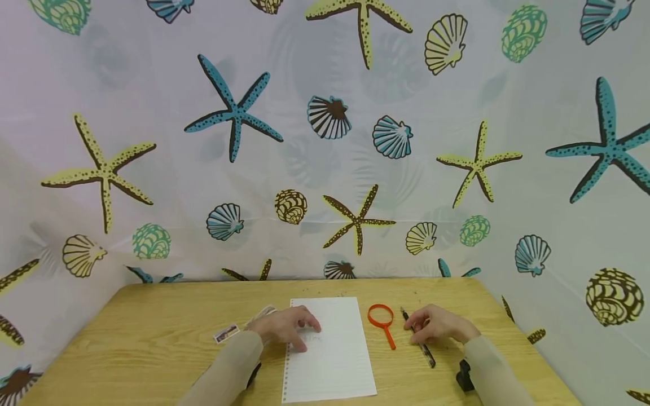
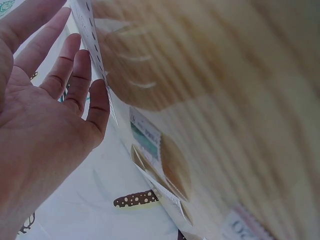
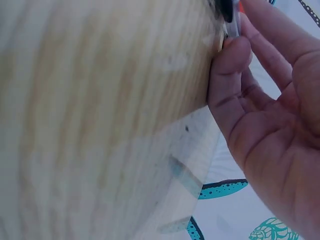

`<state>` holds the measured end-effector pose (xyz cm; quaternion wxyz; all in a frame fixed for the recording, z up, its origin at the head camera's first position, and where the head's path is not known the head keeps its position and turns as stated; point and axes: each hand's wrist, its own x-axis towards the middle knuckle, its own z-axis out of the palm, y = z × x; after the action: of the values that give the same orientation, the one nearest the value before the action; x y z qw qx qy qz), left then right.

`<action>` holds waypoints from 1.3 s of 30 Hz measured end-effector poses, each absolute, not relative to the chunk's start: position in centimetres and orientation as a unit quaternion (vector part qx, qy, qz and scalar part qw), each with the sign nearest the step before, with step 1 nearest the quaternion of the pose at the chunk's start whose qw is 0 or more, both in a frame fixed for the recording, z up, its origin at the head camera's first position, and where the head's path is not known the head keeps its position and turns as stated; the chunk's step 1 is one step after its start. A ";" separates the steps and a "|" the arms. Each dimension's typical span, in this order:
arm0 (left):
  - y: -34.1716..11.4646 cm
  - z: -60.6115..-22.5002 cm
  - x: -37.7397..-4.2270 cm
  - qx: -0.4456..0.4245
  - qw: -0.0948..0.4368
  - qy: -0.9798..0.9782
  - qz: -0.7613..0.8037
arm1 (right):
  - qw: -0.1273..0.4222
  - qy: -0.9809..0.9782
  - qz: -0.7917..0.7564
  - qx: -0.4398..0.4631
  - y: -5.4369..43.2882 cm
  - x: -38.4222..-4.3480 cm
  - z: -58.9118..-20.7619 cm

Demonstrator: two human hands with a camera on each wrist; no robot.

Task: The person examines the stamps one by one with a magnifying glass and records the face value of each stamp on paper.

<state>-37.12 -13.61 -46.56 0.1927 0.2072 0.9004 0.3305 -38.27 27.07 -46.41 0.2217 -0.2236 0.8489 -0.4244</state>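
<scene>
My left hand (image 1: 285,327) hovers over the left edge of a lined, hole-punched sheet of paper (image 1: 337,361), fingers apart and loosely bent, holding nothing. Faint writing shows near its fingertips. In the left wrist view, the fingers (image 2: 75,80) reach toward the sheet's punched edge. On the right, my right hand (image 1: 440,324) pinches a dark pen with a clear barrel (image 1: 425,353) around its middle; the pen slants across the table. The right wrist view shows a fingertip (image 3: 235,50) against the clear barrel. Between paper and pen lies an orange magnifying glass (image 1: 388,335).
A postage stamp (image 1: 225,334) lies on the wooden table (image 1: 167,321) left of the paper. Pale, curled paper pieces (image 1: 265,312) lie partly behind the left hand. A cloth printed with shells and starfish (image 1: 325,163) encloses the table's back and sides.
</scene>
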 end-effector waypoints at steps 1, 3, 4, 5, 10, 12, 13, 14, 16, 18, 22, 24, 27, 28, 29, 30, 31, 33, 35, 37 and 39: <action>-13.7 -46.5 -37.1 0.207 0.194 0.900 0.331 | 0.222 0.849 -0.421 -0.229 27.0 -38.3 -46.3; -13.7 -46.5 -37.1 0.211 0.193 0.899 0.331 | 0.219 0.850 -0.416 -0.237 26.9 -38.3 -46.3; -13.7 -46.5 -37.0 0.212 0.195 0.898 0.334 | 0.216 0.852 -0.411 -0.241 26.8 -38.3 -46.3; -13.8 -46.4 -37.0 0.214 0.196 0.895 0.337 | 0.212 0.855 -0.406 -0.244 26.7 -38.2 -46.2; -13.8 -46.5 -36.9 0.215 0.199 0.891 0.346 | 0.196 0.869 -0.387 -0.238 26.3 -38.0 -46.2; -13.7 -46.4 -36.9 0.216 0.199 0.890 0.348 | 0.189 0.875 -0.383 -0.228 26.3 -38.0 -46.2; -13.7 -46.4 -36.9 0.216 0.199 0.890 0.349 | 0.186 0.877 -0.382 -0.223 26.2 -37.9 -46.2; -13.7 -46.4 -36.9 0.215 0.200 0.890 0.348 | 0.182 0.881 -0.379 -0.218 26.2 -37.9 -46.2; -13.7 -46.4 -36.9 0.213 0.199 0.891 0.347 | 0.177 0.884 -0.377 -0.210 26.1 -37.9 -46.2; -13.7 -46.3 -36.8 0.206 0.199 0.895 0.343 | 0.177 0.885 -0.380 -0.202 26.0 -37.9 -46.2; -13.7 -46.3 -36.9 0.202 0.196 0.900 0.332 | 0.191 0.878 -0.396 -0.190 25.9 -38.2 -46.2; -13.8 -46.3 -36.9 0.207 0.195 0.900 0.331 | 0.195 0.876 -0.401 -0.185 25.9 -38.4 -46.2; -13.9 -46.3 -37.1 0.217 0.193 0.897 0.334 | 0.195 0.875 -0.407 -0.178 25.9 -38.5 -46.2; -13.9 -46.3 -37.1 0.216 0.192 0.898 0.333 | 0.193 0.875 -0.407 -0.179 26.0 -38.6 -46.2; -14.0 -46.3 -37.1 0.213 0.192 0.899 0.331 | 0.191 0.875 -0.406 -0.180 26.1 -38.6 -46.2; -14.0 -46.3 -37.1 0.212 0.191 0.900 0.330 | 0.189 0.875 -0.407 -0.180 26.1 -38.5 -46.1; -14.0 -46.3 -37.1 0.210 0.191 0.901 0.328 | 0.189 0.874 -0.410 -0.181 26.2 -38.5 -46.1; -14.0 -46.3 -37.0 0.206 0.190 0.903 0.324 | 0.192 0.868 -0.419 -0.185 26.4 -38.4 -46.0; -14.0 -46.3 -37.0 0.206 0.191 0.904 0.324 | 0.195 0.862 -0.428 -0.187 26.5 -38.3 -45.9; -13.9 -46.2 -36.9 0.206 0.192 0.903 0.325 | 0.199 0.855 -0.441 -0.188 26.6 -38.2 -45.9; -13.8 -46.3 -36.8 0.204 0.193 0.902 0.328 | 0.200 0.848 -0.452 -0.191 26.6 -38.1 -45.8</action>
<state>-36.84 -13.83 -46.27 0.1932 0.2040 0.9019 0.3281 -38.11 26.57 -45.82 0.2002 -0.1913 0.8477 -0.4524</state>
